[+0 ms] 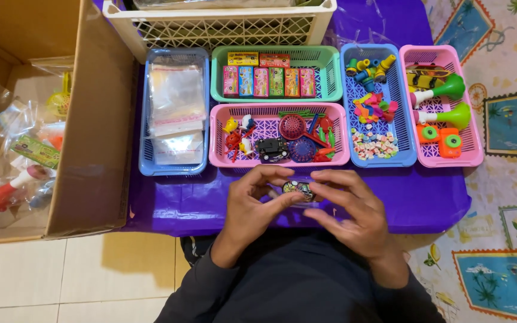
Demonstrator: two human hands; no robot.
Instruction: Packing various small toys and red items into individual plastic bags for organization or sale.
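Two hands: I had my left hand (pixel 252 200) and right hand (pixel 348 206) pinching one small round disc toy with a dark patterned face (pixel 298 189) between the fingertips.
Where: it hung over the purple plastic table cover (pixel 426 197), near its front edge, just before the pink plastic basket of mixed small toys (pixel 219 157).
Handling: I judged it light, stiff and a little slick; best held by its rim.
Packages: bright little rectangular boxes stood in the green plastic basket (pixel 330 72); clear plastic bags filled the blue plastic basket (pixel 145 161) at the left edge.
Beside: an open brown cardboard box (pixel 91 149) held bagged toys.
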